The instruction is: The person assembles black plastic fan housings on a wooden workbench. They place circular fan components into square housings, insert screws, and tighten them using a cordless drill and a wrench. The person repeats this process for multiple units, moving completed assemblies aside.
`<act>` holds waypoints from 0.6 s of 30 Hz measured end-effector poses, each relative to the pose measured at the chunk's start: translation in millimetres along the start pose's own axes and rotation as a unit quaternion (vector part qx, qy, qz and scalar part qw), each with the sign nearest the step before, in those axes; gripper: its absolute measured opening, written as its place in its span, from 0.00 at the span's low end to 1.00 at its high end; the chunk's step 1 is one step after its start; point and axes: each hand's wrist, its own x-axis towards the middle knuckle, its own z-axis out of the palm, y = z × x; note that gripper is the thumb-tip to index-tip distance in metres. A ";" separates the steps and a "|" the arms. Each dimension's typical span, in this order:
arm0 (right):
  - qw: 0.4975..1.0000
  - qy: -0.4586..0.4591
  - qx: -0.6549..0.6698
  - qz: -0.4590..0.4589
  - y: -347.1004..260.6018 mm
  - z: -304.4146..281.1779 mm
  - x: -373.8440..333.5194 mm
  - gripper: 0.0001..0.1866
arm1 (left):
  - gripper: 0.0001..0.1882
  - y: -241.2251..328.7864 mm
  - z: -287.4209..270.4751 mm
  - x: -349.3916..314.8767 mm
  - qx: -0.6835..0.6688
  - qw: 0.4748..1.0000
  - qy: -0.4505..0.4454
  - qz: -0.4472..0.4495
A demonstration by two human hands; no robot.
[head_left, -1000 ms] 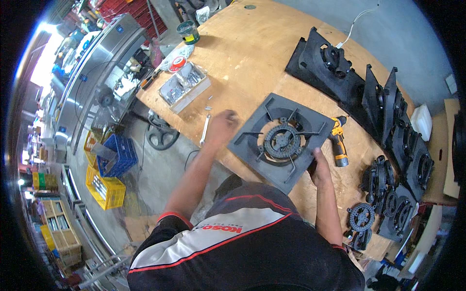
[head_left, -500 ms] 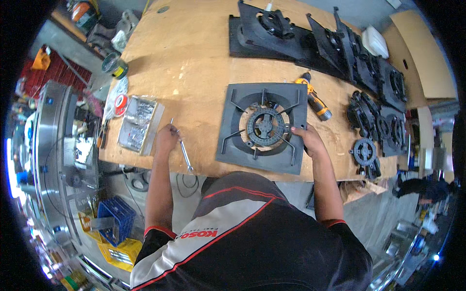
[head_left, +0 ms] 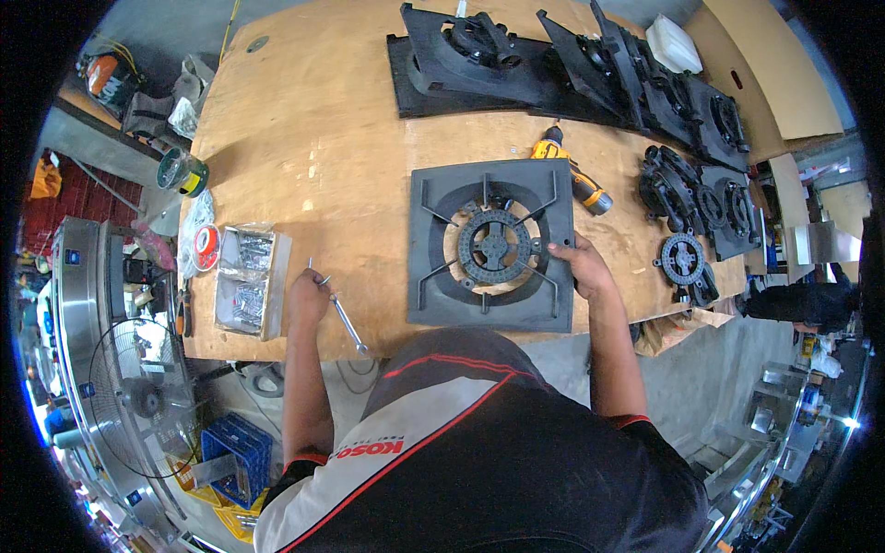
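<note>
A black square gas-stove top with pan supports lies flat at the near edge of the workbench, a round burner in its central opening. My right hand grips its right edge, thumb on top and fingers hidden underneath. To the left, my left hand is closed around the upper end of a silver wrench, whose ring end points toward the bench edge. A thin metal tip pokes out above those fingers; I cannot make out whether it belongs to the wrench.
Beside my left hand stands a box of small metal fasteners, near a red tape roll and a green-lidded jar. A yellow cordless drill lies beyond the stove top. More black stove tops and burner parts fill the bench's far and right sides.
The whole view has shifted and turned slightly. Both hands keep their grips, and the stove top, wrench and box keep about the same places relative to one another.
</note>
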 end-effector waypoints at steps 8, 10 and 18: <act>0.999 0.020 -0.020 -0.030 10.1 -4.7 -8.4 0.17 | 0.09 57.7 -12.5 -4.4 -0.004 0.996 0.042 0.073; 0.999 0.015 -0.024 -0.028 11.3 -7.4 -6.4 0.17 | 0.10 118.9 -15.4 -4.8 -0.057 0.991 0.009 0.117; 0.999 0.000 0.041 -0.015 3.8 -6.6 -8.6 0.18 | 0.12 235.7 70.7 61.3 0.004 0.936 -0.024 0.350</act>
